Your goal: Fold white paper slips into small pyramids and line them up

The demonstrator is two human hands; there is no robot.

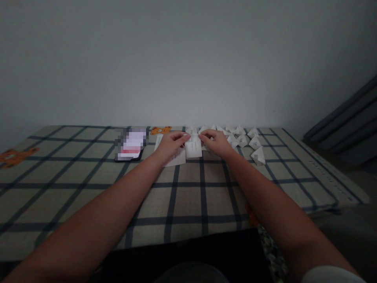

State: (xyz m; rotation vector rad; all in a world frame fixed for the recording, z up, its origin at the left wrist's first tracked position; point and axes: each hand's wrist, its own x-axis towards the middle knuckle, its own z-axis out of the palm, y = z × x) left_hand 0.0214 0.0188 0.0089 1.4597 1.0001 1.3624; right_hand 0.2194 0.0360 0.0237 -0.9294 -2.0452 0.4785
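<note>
Both my hands reach to the far middle of a checked cloth (182,196). My left hand (170,144) and my right hand (214,143) each pinch the top edge of a small white folded paper (193,148) held between them. Under my left hand lies a flat white sheet (176,159). To the right of my right hand lie several small folded white paper triangles (258,155), spread along the far edge of the cloth.
A phone (131,145) with a lit, blurred screen lies left of my hands. Orange bear prints (160,130) mark the cloth. A plain wall stands right behind the surface. Dark slanted boards (347,122) lean at the far right.
</note>
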